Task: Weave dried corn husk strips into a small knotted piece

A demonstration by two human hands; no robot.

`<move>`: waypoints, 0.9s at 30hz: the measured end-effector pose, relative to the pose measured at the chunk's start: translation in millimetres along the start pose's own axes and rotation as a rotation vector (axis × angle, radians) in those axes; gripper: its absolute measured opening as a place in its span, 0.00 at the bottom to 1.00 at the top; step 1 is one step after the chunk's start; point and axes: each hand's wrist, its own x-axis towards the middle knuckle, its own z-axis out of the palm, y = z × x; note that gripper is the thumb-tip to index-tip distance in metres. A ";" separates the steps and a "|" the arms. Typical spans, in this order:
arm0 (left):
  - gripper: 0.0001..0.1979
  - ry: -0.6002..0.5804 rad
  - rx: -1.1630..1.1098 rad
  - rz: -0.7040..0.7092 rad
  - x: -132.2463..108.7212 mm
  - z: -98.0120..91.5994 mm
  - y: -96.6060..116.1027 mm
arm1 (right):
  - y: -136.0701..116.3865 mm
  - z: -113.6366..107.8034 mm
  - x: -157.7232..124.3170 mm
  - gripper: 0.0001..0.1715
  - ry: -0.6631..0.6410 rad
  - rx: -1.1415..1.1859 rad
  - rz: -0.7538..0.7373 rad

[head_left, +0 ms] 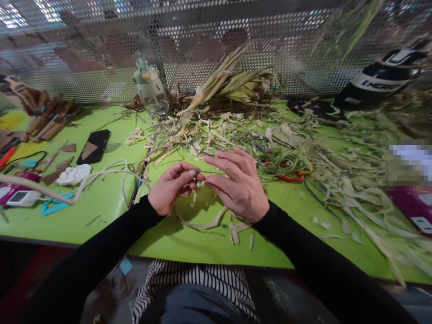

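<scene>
My left hand (173,186) is closed in a pinch around a thin, dark, stem-like strand (212,172), with a small pale strip of husk (195,197) hanging below the fingertips. The strand runs rightward to my right hand (239,184), whose fingers are stretched out and apart; whether it touches the strand is hidden. Beneath the hands, a curled pale husk strip (205,223) lies on the green table (202,249). Just beyond are heaped husk scraps (216,130) and scissors with red handles (292,176), partly under green shreds (292,159).
Dried corn husks (232,85) lean against a perforated metal screen (189,49). A clear bottle (151,92) stands nearby. Leftward are a black phone (94,146), white cable (124,168) and crumpled tissue (73,174). A large black bottle (376,83) and long husk shreds (364,198) occupy the right.
</scene>
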 end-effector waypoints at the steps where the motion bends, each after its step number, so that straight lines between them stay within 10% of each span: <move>1: 0.12 0.001 0.020 0.016 -0.3 0.0 0.2 | -1.1 0.3 0.2 0.07 -0.013 0.005 -0.005; 8: 0.12 -0.059 0.289 0.059 5.0 -8.1 2.8 | -1.6 5.9 1.0 0.07 -0.013 0.053 -0.014; 16: 0.08 0.000 0.948 0.459 -3.0 -3.6 4.6 | -2.4 8.3 2.1 0.06 -0.041 0.119 -0.022; 27: 0.07 -0.109 1.097 0.645 -8.9 -2.5 13.7 | -8.3 8.4 1.7 0.05 -0.050 0.233 0.071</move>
